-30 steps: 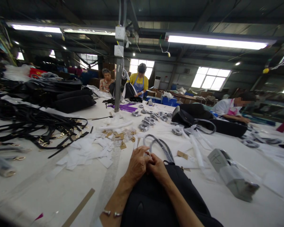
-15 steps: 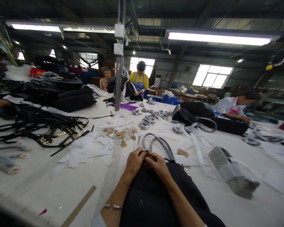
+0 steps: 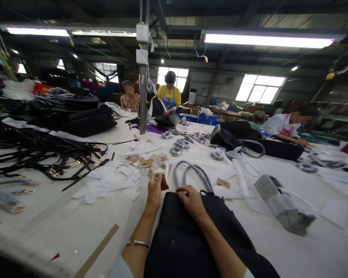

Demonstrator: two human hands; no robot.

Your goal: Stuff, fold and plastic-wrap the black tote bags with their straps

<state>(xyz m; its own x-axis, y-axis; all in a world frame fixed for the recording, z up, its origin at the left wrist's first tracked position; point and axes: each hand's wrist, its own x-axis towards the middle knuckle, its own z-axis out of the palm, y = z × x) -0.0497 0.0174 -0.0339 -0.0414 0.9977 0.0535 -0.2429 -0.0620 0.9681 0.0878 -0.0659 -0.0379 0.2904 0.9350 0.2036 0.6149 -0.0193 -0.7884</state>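
A black bag [image 3: 176, 239] lies before me on the white table, its grey-wrapped handles [image 3: 201, 175] looping away at the far end. My left hand [image 3: 154, 192], off the bag to the left, pinches a small brown piece [image 3: 164, 182] that looks like paper or card. At the bag's top edge, close to the base of the handles, my right hand [image 3: 192, 200] has its fingers closed on the bag; what lies under the fingertips is hidden.
White paper scraps [image 3: 104, 181] and brown bits [image 3: 146, 162] lie left of the bag. A grey tape dispenser [image 3: 284, 204] stands right. Black straps [image 3: 60, 154] with gold clasps fill the left side. Wrapped coils [image 3: 181, 144], a post [image 3: 143, 96] and co-workers are beyond.
My left hand has moved left, away from the bag's top edge, carrying the brown piece. My right hand stays at that edge. Across the table, a co-worker's bag has shifted.
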